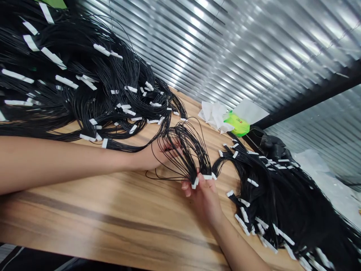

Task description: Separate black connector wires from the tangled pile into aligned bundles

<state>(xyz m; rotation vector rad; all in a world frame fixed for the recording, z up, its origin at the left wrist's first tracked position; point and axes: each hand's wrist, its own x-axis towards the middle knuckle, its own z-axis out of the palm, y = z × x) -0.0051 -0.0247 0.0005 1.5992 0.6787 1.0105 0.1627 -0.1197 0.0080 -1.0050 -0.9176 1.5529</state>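
A wire harness (pixel 201 150) of thin black wires loops up between my two hands above the table. My right hand (pixel 205 195) is closed on its white connectors (pixel 208 177), with the wires fanning upward from them. Around the wires farther back, my left hand (pixel 166 152) is closed, its fingers partly hidden behind the strands. A few loose strands bow out to the left of the bundle. Beside my left forearm lies another white connector (pixel 105 143) with black wires running toward my left hand.
A large heap of black wire harnesses (pixel 113 82) with white connectors fills the back left. Another pile (pixel 282 199) lies at the right. White paper (pixel 214 114) and a bright green packet (pixel 238 123) sit at the table's back edge, before a corrugated metal wall (pixel 183 45).
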